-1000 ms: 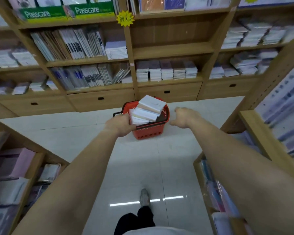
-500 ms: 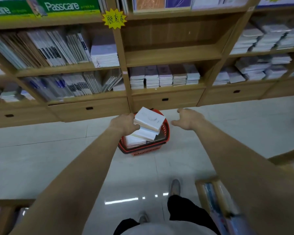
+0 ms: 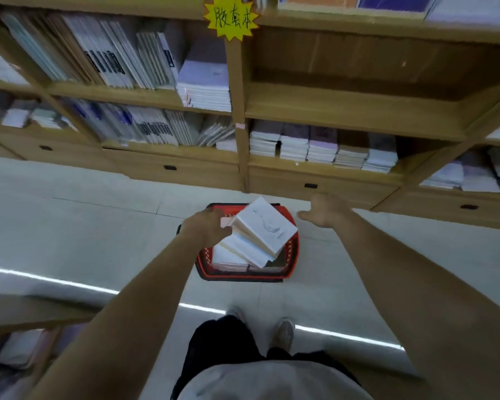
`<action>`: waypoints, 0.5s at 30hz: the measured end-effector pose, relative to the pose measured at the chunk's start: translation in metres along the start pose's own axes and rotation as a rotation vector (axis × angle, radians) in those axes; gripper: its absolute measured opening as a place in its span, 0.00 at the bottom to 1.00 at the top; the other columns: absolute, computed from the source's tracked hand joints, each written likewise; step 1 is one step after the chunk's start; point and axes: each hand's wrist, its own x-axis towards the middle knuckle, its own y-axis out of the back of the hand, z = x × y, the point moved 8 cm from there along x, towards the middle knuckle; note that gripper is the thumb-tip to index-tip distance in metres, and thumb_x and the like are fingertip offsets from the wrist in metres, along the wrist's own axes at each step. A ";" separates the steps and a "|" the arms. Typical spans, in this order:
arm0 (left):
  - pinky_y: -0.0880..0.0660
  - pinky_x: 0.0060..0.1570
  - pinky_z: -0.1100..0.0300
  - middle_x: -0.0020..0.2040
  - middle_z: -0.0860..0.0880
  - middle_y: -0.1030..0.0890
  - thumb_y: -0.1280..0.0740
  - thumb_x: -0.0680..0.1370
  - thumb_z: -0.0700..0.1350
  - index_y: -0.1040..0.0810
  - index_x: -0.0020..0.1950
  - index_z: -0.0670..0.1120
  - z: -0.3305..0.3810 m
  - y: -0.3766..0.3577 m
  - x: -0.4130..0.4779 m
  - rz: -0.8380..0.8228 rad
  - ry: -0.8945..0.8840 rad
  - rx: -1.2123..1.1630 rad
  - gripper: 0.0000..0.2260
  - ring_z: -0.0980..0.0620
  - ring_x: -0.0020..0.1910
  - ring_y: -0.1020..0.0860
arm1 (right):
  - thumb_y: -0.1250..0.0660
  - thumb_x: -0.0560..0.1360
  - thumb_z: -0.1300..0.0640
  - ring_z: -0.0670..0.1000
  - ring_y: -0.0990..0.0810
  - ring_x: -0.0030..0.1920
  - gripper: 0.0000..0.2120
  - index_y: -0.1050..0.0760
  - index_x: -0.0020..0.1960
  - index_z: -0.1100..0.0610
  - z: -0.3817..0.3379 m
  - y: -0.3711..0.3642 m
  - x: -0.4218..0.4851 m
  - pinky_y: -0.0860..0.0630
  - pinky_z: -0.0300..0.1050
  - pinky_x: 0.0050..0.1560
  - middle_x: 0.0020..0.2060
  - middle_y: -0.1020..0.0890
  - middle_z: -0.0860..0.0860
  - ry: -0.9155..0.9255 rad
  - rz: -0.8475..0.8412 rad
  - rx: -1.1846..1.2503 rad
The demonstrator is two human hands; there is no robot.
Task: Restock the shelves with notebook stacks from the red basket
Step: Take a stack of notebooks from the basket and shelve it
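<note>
Head view: red basket [image 3: 247, 272] is set on the tiled floor [image 3: 70, 226] just in front of the wooden shelving, likely so stacks can be lifted straight across to the empty shelf bay [image 3: 352, 108] above the row of shelved notebook stacks [image 3: 321, 148]. Notebooks in the basket are piled loosely and overfilled; the top white notebook stack [image 3: 264, 226] is tilted, its corner raised above the rim.

Left hand [image 3: 207, 229] is reached down at the stack's left edge, fingers curled at it. Contact looks likely, but a closed grip on it cannot be confirmed, since the fingertips are hidden. Arm is extended nearly straight, forward and down.

Right hand [image 3: 324, 210] is held open, palm down, fingers spread, holding nothing; it is just beside the basket's right rim, apart from the stack. Judged as positioned to take the stack's other side for a two-handed lift.
</note>
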 end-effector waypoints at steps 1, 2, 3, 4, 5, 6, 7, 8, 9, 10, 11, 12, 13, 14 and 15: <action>0.25 0.59 0.47 0.61 0.44 0.23 0.37 0.76 0.63 0.29 0.69 0.48 -0.006 -0.003 0.011 -0.013 0.021 -0.015 0.27 0.43 0.59 0.23 | 0.34 0.76 0.37 0.52 0.23 0.42 0.21 0.24 0.51 0.56 -0.006 -0.001 0.015 0.25 0.47 0.42 0.43 0.21 0.52 0.019 -0.006 -0.004; 0.24 0.58 0.46 0.60 0.44 0.22 0.38 0.76 0.64 0.29 0.68 0.48 -0.013 -0.007 0.023 -0.017 0.043 -0.032 0.27 0.43 0.59 0.23 | 0.34 0.75 0.36 0.54 0.22 0.48 0.25 0.25 0.59 0.56 -0.011 -0.005 0.032 0.23 0.49 0.47 0.49 0.20 0.52 0.038 -0.011 0.005; 0.24 0.57 0.45 0.60 0.45 0.22 0.38 0.76 0.65 0.29 0.68 0.48 -0.020 -0.010 0.036 -0.007 0.066 -0.053 0.28 0.43 0.58 0.22 | 0.34 0.74 0.35 0.56 0.22 0.54 0.30 0.28 0.67 0.55 -0.015 -0.011 0.048 0.23 0.52 0.53 0.57 0.21 0.53 0.049 -0.023 0.009; 0.23 0.57 0.45 0.60 0.45 0.22 0.38 0.76 0.64 0.29 0.68 0.47 -0.027 -0.014 0.047 0.013 0.086 -0.074 0.27 0.42 0.57 0.22 | 0.35 0.74 0.34 0.57 0.24 0.61 0.34 0.32 0.72 0.54 -0.019 -0.019 0.063 0.24 0.54 0.57 0.64 0.23 0.54 0.059 -0.033 0.011; 0.23 0.56 0.44 0.61 0.44 0.23 0.37 0.76 0.63 0.30 0.69 0.47 -0.033 -0.019 0.060 0.034 0.103 -0.093 0.27 0.42 0.58 0.22 | 0.35 0.75 0.33 0.58 0.26 0.65 0.37 0.35 0.75 0.54 -0.023 -0.026 0.078 0.25 0.55 0.60 0.69 0.26 0.55 0.060 -0.046 0.019; 0.23 0.56 0.44 0.63 0.44 0.23 0.37 0.77 0.62 0.31 0.70 0.47 -0.038 -0.026 0.072 0.043 0.115 -0.106 0.28 0.41 0.59 0.23 | 0.35 0.75 0.33 0.58 0.27 0.67 0.38 0.37 0.76 0.54 -0.024 -0.035 0.094 0.26 0.55 0.62 0.71 0.28 0.55 0.053 -0.056 0.033; 0.24 0.57 0.44 0.65 0.43 0.25 0.37 0.78 0.61 0.33 0.73 0.46 -0.043 -0.036 0.086 0.035 0.129 -0.113 0.29 0.41 0.62 0.24 | 0.35 0.75 0.33 0.58 0.27 0.67 0.38 0.37 0.76 0.54 -0.024 -0.045 0.109 0.27 0.54 0.62 0.71 0.29 0.54 0.037 -0.067 0.048; 0.24 0.59 0.45 0.68 0.43 0.26 0.36 0.78 0.61 0.35 0.75 0.46 -0.048 -0.048 0.100 0.022 0.141 -0.119 0.30 0.40 0.64 0.25 | 0.35 0.75 0.33 0.58 0.27 0.67 0.37 0.36 0.76 0.54 -0.023 -0.057 0.126 0.27 0.53 0.61 0.70 0.28 0.54 0.031 -0.079 0.055; 0.24 0.60 0.44 0.70 0.43 0.28 0.36 0.78 0.61 0.37 0.76 0.46 -0.055 -0.062 0.114 -0.002 0.155 -0.125 0.31 0.40 0.66 0.26 | 0.36 0.75 0.33 0.58 0.26 0.66 0.37 0.36 0.75 0.54 -0.022 -0.071 0.142 0.26 0.53 0.59 0.69 0.28 0.55 0.031 -0.095 0.051; 0.25 0.61 0.44 0.72 0.43 0.29 0.36 0.79 0.61 0.39 0.78 0.47 -0.061 -0.078 0.128 -0.019 0.164 -0.137 0.32 0.40 0.67 0.26 | 0.36 0.75 0.33 0.58 0.26 0.64 0.36 0.35 0.74 0.54 -0.021 -0.087 0.158 0.26 0.52 0.58 0.68 0.27 0.55 0.036 -0.111 0.046; 0.25 0.61 0.43 0.73 0.43 0.29 0.36 0.79 0.61 0.40 0.78 0.47 -0.068 -0.096 0.142 -0.035 0.177 -0.155 0.33 0.40 0.67 0.27 | 0.36 0.76 0.34 0.59 0.25 0.63 0.34 0.34 0.73 0.54 -0.019 -0.105 0.176 0.26 0.52 0.55 0.66 0.26 0.56 0.039 -0.130 0.042; 0.25 0.61 0.42 0.73 0.43 0.30 0.36 0.79 0.61 0.41 0.79 0.48 -0.074 -0.115 0.154 -0.048 0.188 -0.173 0.33 0.39 0.68 0.27 | 0.35 0.76 0.34 0.59 0.24 0.61 0.33 0.33 0.72 0.54 -0.016 -0.125 0.192 0.25 0.52 0.53 0.64 0.25 0.56 0.043 -0.150 0.047; 0.24 0.61 0.42 0.74 0.43 0.30 0.36 0.79 0.61 0.41 0.79 0.48 -0.080 -0.135 0.166 -0.063 0.201 -0.187 0.33 0.39 0.68 0.27 | 0.36 0.76 0.35 0.59 0.24 0.61 0.33 0.33 0.72 0.54 -0.013 -0.147 0.208 0.25 0.52 0.53 0.64 0.25 0.56 0.040 -0.174 0.050; 0.25 0.62 0.42 0.75 0.44 0.31 0.36 0.79 0.60 0.40 0.78 0.47 -0.084 -0.155 0.178 -0.070 0.212 -0.198 0.32 0.40 0.69 0.27 | 0.36 0.76 0.34 0.59 0.24 0.62 0.34 0.34 0.73 0.54 -0.009 -0.167 0.226 0.24 0.53 0.54 0.66 0.26 0.56 0.042 -0.191 0.050; 0.26 0.62 0.43 0.75 0.44 0.32 0.36 0.80 0.59 0.39 0.78 0.47 -0.087 -0.176 0.191 -0.075 0.232 -0.210 0.32 0.40 0.70 0.28 | 0.37 0.76 0.32 0.58 0.25 0.64 0.36 0.35 0.75 0.53 -0.005 -0.189 0.245 0.24 0.54 0.57 0.68 0.27 0.55 0.043 -0.209 0.051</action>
